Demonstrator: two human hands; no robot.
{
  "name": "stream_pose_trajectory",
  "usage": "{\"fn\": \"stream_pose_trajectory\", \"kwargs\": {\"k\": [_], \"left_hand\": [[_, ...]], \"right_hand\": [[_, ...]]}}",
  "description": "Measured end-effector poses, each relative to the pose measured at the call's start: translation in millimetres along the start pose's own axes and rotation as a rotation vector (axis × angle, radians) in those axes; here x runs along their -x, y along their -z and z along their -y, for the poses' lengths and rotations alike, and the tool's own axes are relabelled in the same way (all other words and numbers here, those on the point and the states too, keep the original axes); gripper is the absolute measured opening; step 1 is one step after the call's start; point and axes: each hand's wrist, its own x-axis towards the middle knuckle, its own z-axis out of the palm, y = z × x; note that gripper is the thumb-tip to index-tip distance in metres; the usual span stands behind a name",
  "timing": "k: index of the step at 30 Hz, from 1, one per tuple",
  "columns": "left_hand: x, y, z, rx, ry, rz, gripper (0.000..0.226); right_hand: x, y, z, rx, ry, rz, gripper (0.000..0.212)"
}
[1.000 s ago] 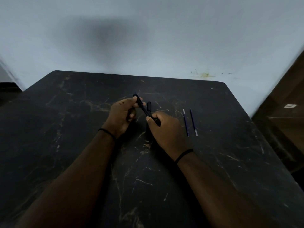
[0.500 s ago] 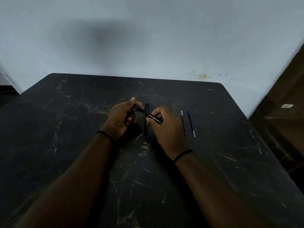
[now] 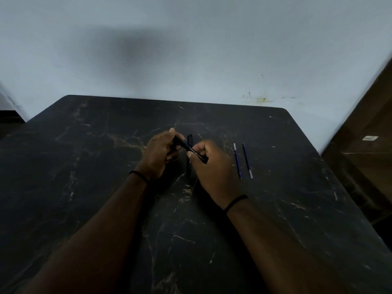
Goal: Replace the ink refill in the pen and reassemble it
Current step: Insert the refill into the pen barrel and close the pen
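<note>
Pen [image 3: 189,149] black, white lettering on barrel, held above bench [image 3: 84,166] between both hands, slanting from upper left down to lower right. Left hand [image 3: 160,154] closed around pen's upper end, thumb on top, black band at wrist. Right hand [image 3: 212,168] pinching lower end between thumb and fingers, black band at wrist too. Second dark pen-like piece [image 3: 189,143] lying flat on bench behind the held pen, between the hands, lower part hidden; cap or barrel, cannot tell. Right of the hands, well apart: two refills [image 3: 241,160], thin, blue, lying side by side on bench, near each other, not touching. Pale wall [image 3: 191,49] beyond the far edge.
</note>
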Motion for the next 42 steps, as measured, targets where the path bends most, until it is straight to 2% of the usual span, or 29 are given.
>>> {"fn": "stream_pose_trajectory", "kwargs": {"k": [10,19,27,29,32,35,37,39,42], "left_hand": [[3.7,-6.0,-4.0,0.045,0.022,0.074,0.039],[2.9,-9.1,-4.6,0.007,0.01,0.108,0.039],[1.0,-14.9,-1.7,-0.064,-0.131,0.082,0.04],[1.2,-18.5,-0.9,-0.117,-0.147,0.008,0.04],[-2.3,-19.1,3.9,-0.373,-0.149,-0.227,0.037],[-3.7,-16.3,8.2,-0.872,-0.163,-0.345,0.034],[-4.8,-19.6,8.6,-1.097,-0.153,-0.329,0.043],[-8.6,-24.2,9.9,-1.277,-0.128,-0.231,0.051],[-14.4,-26.3,8.8,-1.446,-0.07,-0.144,0.039]], "right_hand": [[1.7,0.3,4.4,-0.099,-0.038,-0.018,0.007],[3.4,-0.8,7.7,-0.072,-0.006,-0.048,0.008],[2.1,-2.2,5.2,0.138,-0.036,-0.015,0.014],[2.4,-0.4,3.4,0.141,-0.078,-0.027,0.015],[2.0,3.1,1.1,0.203,-0.089,-0.101,0.02],[-1.0,5.4,-0.4,0.312,-0.088,-0.181,0.024],[-3.1,4.4,-1.8,0.367,-0.12,-0.188,0.023],[-4.9,1.5,-3.1,0.442,-0.142,-0.146,0.022],[-9.0,-3.1,-5.0,0.525,-0.165,-0.074,0.023]]}}
